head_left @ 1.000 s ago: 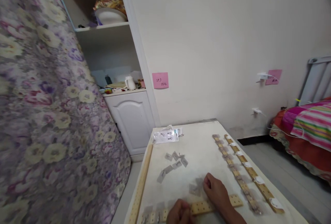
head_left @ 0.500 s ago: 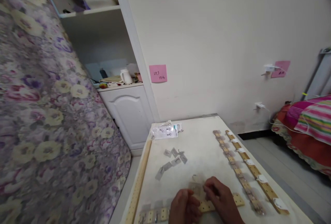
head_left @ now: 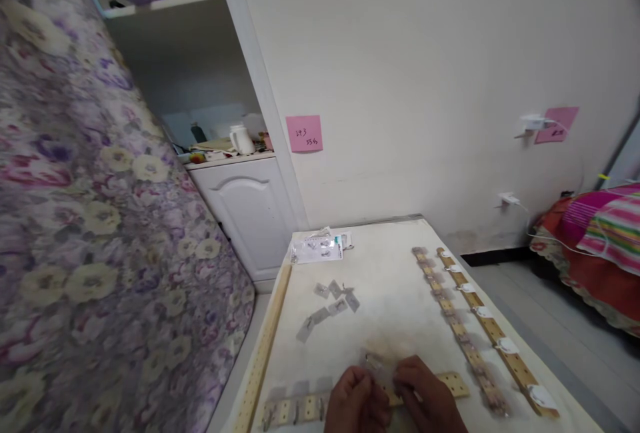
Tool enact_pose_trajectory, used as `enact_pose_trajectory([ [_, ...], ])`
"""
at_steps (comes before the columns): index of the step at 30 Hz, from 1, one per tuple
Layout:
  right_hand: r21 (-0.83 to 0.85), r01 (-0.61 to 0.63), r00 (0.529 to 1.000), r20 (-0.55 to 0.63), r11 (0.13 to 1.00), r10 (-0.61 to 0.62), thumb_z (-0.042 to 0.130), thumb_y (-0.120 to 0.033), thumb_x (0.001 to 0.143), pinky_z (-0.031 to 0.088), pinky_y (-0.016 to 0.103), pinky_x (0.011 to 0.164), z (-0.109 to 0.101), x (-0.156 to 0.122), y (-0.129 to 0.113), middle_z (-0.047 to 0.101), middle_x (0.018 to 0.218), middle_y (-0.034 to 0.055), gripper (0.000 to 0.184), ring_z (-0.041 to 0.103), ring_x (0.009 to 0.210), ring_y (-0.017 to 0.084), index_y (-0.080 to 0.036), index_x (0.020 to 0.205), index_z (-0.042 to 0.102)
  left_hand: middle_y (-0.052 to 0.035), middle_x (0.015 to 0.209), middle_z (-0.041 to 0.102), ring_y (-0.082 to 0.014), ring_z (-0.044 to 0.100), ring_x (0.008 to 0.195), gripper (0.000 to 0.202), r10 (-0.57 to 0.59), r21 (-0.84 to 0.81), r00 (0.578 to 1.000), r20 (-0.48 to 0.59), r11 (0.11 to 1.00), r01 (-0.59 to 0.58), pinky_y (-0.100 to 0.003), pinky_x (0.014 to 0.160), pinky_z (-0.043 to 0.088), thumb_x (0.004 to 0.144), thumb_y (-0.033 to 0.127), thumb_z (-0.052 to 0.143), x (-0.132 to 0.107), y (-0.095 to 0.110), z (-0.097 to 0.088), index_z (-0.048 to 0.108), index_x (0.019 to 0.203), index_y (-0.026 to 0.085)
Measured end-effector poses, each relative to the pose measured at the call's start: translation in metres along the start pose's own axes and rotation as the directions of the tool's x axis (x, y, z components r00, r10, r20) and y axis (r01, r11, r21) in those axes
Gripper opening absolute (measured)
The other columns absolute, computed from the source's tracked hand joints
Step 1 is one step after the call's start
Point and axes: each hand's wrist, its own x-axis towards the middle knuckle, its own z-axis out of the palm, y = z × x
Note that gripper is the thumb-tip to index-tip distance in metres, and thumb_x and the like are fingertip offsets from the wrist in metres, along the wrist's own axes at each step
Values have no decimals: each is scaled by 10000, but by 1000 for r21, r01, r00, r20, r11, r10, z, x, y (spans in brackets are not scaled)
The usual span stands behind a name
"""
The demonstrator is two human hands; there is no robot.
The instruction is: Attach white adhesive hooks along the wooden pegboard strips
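A clear square adhesive hook (head_left: 379,374) with a small metal hook shows between my two hands, above a pale wooden strip with holes (head_left: 454,385). My left hand (head_left: 357,401) is closed at the left edge of the square, its fingers curled. The fingertips of my right hand (head_left: 425,393) pinch at the right edge; whether they also grip a film there is too blurred to tell. Clear hooks with metal wire (head_left: 296,410) sit on the strip's left part. Both hands cover its middle.
Several loose clear hook squares (head_left: 321,315) lie left of centre on the white table (head_left: 380,273). Packaging (head_left: 317,248) rests at the back left. A long bare wooden strip (head_left: 266,343) runs along the left edge. On the right are strips with clear hooks (head_left: 457,331) and white hooks (head_left: 493,328).
The clear hook square has moved down and slightly left between my hands. My right hand has lowered a little, and the camera view has shifted slightly.
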Motion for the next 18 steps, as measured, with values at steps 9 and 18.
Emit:
enact_pose_trajectory([
  [9,39,-63,998,18,997,62,442,-191,856,514,225,659,-6,-8,1,635,800,34,140,614,731,141,-253,848,567,19,536,639,-71,525,356,358,-40,5,999,-26,999,40,-148,329,344,643,436,693,-1,-3,1,442,705,189],
  [18,313,-511,856,98,800,508,362,-436,881,488,256,610,-8,-6,-10,630,774,27,301,589,627,157,-218,986,541,24,506,616,-79,514,362,399,-106,-48,983,-152,994,100,-166,362,302,524,411,747,-3,-25,-4,434,644,197],
])
